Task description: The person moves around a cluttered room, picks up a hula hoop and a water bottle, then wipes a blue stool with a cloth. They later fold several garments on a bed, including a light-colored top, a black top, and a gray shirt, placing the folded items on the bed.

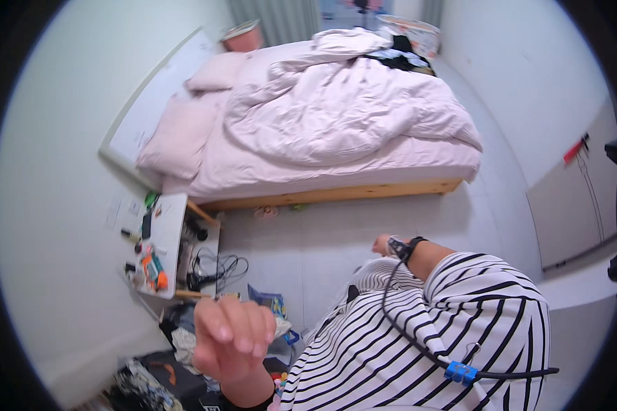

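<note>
My left hand (232, 335) is raised at the lower left, its fingers loosely bent and holding nothing visible. Beneath it, bags and clothes are heaped on the floor, with a blue bag (267, 299) just beyond the fingertips. My right hand (381, 244) hangs low over the floor in front of the bed. Its wrist wears a dark band (406, 249) with a black cable running from it, and most of its fingers are hidden. A black-and-white striped shirt (418, 329) covers my body and upper right arm.
A bed (329, 179) with pink bedding fills the far side. At left stands a small white bedside table (174, 229) bearing bottles and an orange-and-teal object (155, 271). Black cables (223, 267) lie beside it. A grey cabinet (574, 212) stands along the right wall.
</note>
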Motion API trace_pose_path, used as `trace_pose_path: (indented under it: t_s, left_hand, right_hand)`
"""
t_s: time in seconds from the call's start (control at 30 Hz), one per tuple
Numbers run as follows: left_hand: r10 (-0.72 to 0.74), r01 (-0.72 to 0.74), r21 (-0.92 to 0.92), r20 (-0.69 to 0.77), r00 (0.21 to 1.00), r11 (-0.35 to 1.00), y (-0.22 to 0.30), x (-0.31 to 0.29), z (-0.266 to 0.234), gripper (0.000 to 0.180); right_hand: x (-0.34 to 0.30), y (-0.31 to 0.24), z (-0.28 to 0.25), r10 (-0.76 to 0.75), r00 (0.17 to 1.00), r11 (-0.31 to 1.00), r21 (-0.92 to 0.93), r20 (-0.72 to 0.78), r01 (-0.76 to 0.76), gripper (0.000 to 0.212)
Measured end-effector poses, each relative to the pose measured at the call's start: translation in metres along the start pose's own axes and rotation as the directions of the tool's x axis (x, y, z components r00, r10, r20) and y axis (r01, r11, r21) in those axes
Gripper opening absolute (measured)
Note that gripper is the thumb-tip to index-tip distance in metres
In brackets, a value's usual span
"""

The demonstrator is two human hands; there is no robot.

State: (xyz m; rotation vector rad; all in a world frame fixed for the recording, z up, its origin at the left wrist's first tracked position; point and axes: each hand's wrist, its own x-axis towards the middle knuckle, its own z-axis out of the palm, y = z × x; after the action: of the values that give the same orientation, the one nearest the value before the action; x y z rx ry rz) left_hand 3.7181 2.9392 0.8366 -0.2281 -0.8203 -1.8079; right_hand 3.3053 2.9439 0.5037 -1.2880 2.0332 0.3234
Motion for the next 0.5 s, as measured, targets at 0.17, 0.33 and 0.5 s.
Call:
trace_pose_path:
  t_s: [0.17,0.33,0.5]
  left_hand:
    - [-0.236,0.235,-0.035,-0.017,0.972,0.971,-0.033,0.066,-0.091,0.025]
    - [-0.487,0.462,-0.160,-0.204,0.849,0.872,-0.114,0.154,-0.203,0.017]
    - [-0.698,0.722,-0.139,-0.433,0.571,0.677,-0.210,0.192,-0.344,0.016]
  right_hand:
    - [-0.029,0.047,-0.003,0.303,0.949,0.870,0.431,-0.084,-0.240,0.023]
    - [-0.050,0.066,0.017,0.351,0.925,0.754,0.629,-0.147,-0.187,0.025]
    - [-0.100,0.067,-0.002,0.756,0.650,0.278,0.937,-0.079,-0.210,0.019]
